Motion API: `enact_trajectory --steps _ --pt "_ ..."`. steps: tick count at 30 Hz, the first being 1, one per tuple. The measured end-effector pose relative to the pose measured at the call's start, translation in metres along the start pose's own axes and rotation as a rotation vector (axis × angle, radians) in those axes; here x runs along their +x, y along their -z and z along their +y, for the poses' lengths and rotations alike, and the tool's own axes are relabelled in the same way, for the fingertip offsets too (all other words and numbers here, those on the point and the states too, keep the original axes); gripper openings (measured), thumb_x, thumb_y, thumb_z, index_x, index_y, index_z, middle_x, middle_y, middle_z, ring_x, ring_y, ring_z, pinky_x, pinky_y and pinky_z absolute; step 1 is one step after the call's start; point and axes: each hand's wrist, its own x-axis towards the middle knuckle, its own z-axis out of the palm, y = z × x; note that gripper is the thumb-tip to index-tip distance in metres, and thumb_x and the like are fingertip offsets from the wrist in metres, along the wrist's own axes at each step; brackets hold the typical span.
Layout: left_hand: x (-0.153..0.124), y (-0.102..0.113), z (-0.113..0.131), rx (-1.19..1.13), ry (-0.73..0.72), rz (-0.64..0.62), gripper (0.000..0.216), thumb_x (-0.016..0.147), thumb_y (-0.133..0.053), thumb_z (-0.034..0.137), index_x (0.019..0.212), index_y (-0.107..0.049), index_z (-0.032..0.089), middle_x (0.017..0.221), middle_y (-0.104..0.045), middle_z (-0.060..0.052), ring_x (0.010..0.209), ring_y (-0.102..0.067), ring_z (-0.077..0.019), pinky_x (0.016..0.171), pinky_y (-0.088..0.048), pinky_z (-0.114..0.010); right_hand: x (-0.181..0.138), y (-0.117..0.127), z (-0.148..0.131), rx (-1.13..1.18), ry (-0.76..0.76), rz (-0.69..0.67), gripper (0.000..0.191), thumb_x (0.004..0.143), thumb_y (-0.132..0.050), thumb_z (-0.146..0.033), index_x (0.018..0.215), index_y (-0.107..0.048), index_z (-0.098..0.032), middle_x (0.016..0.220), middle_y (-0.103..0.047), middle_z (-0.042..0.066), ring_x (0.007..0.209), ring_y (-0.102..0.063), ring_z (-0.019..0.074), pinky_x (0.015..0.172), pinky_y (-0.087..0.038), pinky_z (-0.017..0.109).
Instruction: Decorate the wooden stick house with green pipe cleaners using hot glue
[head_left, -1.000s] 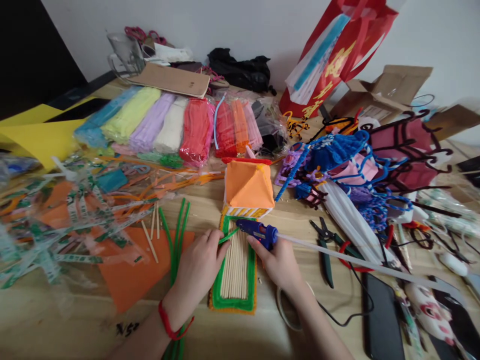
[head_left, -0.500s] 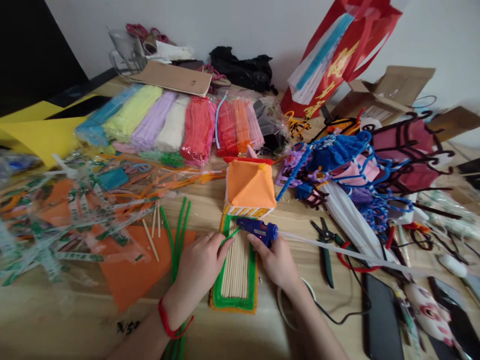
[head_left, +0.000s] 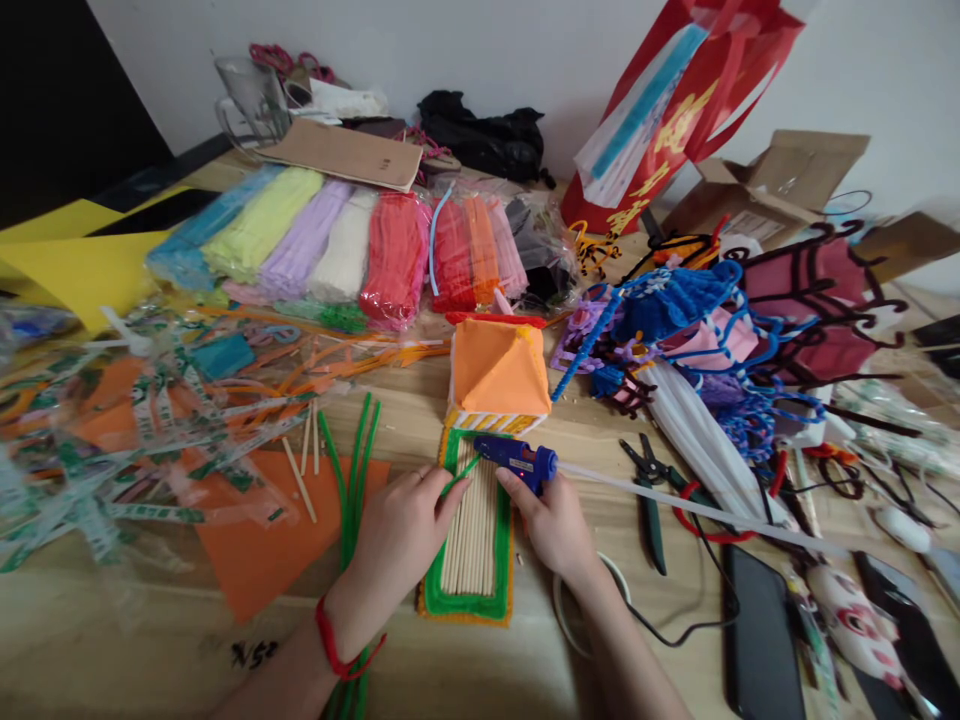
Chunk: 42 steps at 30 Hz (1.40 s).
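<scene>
My right hand (head_left: pixel 553 522) grips a blue glue gun (head_left: pixel 516 458) with a long clear glue stick trailing to the right. Its nozzle points left over a small mat of wooden sticks (head_left: pixel 471 520) edged in green and orange pipe cleaner. My left hand (head_left: pixel 397 535), a red cord at the wrist, pinches a short green pipe cleaner piece (head_left: pixel 459 474) at the mat's left border, close to the nozzle. A little house with an orange paper roof (head_left: pixel 496 375) stands at the mat's far end.
Green pipe cleaners (head_left: pixel 352 470) and orange paper (head_left: pixel 262 540) lie to the left. Bags of coloured pipe cleaners (head_left: pixel 337 245) line the back. Pliers (head_left: pixel 651 495), a black phone (head_left: pixel 765 630), blue and pink crafts (head_left: pixel 690 315) and a red bag (head_left: pixel 675 100) crowd the right.
Almost nothing differs; both hands stay at the mat with the glue gun and green piece, shifting only slightly.
</scene>
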Motion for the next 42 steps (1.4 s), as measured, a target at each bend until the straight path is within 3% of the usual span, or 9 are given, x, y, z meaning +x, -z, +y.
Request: enact_trajectory --steps 6,12,17,24,31,42 --pt "0.0 -0.002 -0.001 -0.025 0.0 -0.005 0.033 0.092 -0.044 0.039 0.072 -0.06 0.019 0.066 -0.064 -0.001 0.064 -0.063 -0.0186 0.055 -0.039 -0.028 0.0 0.005 0.001 -0.008 -0.02 0.02 0.039 0.082 -0.053 -0.052 0.087 -0.064 -0.016 0.079 -0.068 0.004 0.072 -0.059 0.0196 0.066 -0.044 0.027" --pt "-0.002 -0.009 -0.004 -0.22 -0.005 0.077 0.018 0.091 -0.05 0.03 0.096 -0.063 0.019 0.087 -0.07 -0.002 0.077 -0.066 -0.0178 0.068 -0.047 -0.028 -0.001 0.01 0.003 -0.063 -0.05 0.042 0.037 0.082 -0.052 -0.052 0.081 -0.062 -0.016 0.071 -0.066 0.003 0.064 -0.057 0.0172 0.06 -0.042 0.025" --pt "-0.002 -0.01 -0.003 -0.321 -0.049 0.011 0.017 0.09 -0.051 0.027 0.096 -0.066 0.021 0.088 -0.068 -0.001 0.079 -0.066 -0.017 0.071 -0.05 -0.029 -0.002 0.016 0.002 -0.072 -0.052 0.028 0.037 0.081 -0.052 -0.05 0.088 -0.065 -0.016 0.083 -0.069 0.006 0.074 -0.061 0.0205 0.068 -0.045 0.029" --pt "-0.007 -0.012 0.005 -0.282 -0.133 -0.03 0.019 0.09 -0.05 0.026 0.1 -0.066 0.022 0.09 -0.068 -0.002 0.078 -0.066 -0.0164 0.07 -0.052 -0.028 -0.004 0.022 -0.003 -0.118 -0.048 0.04 0.038 0.083 -0.051 -0.05 0.087 -0.066 -0.015 0.08 -0.07 0.007 0.076 -0.064 0.0227 0.068 -0.046 0.029" --pt "-0.008 -0.013 0.007 -0.25 -0.18 -0.008 0.021 0.09 -0.049 0.026 0.101 -0.066 0.021 0.087 -0.068 -0.002 0.077 -0.066 -0.0168 0.07 -0.053 -0.03 -0.006 0.023 -0.003 -0.112 -0.068 0.067 0.043 0.082 -0.052 -0.051 0.097 -0.067 -0.014 0.088 -0.072 0.009 0.082 -0.064 0.0248 0.072 -0.047 0.031" --pt "-0.01 -0.017 0.011 -0.291 -0.318 0.003 0.025 0.091 -0.046 0.02 0.11 -0.062 0.017 0.097 -0.067 -0.005 0.086 -0.064 -0.0173 0.077 -0.054 -0.033 -0.004 0.029 -0.006 -0.212 -0.106 0.11 0.044 0.079 -0.052 -0.057 0.08 -0.065 -0.015 0.066 -0.066 0.005 0.059 -0.057 0.0184 0.054 -0.041 0.026"
